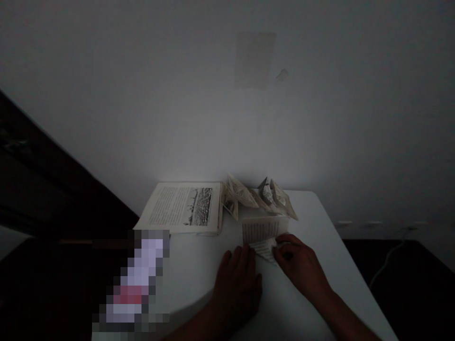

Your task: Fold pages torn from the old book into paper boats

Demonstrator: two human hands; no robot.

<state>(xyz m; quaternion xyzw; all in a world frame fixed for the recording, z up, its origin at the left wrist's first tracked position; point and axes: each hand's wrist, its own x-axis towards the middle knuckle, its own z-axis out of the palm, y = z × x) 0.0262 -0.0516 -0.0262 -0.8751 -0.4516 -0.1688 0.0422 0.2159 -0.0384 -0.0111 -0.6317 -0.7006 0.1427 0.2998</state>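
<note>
A printed paper sheet [265, 230], partly folded, lies on the white table in front of me. Its lower part is turned up into a slanted flap. My right hand [298, 263] pinches the flap's right corner between thumb and fingers. At the sheet's lower left, my left hand [239, 279] rests palm down, its fingers stretched forward and the fingertips touching the paper's edge. Just beyond the sheet stand several folded paper shapes made from printed pages, among them one on the left [243, 193] and one on the right [279, 194].
An open book or stack of printed pages [167, 206] with a picture lies at the table's back left. A pixelated, bright device-like object [142, 270] is at the left edge. The wall [177, 118] stands behind the white table [313, 208]; a pale cable [387, 260] hangs at right.
</note>
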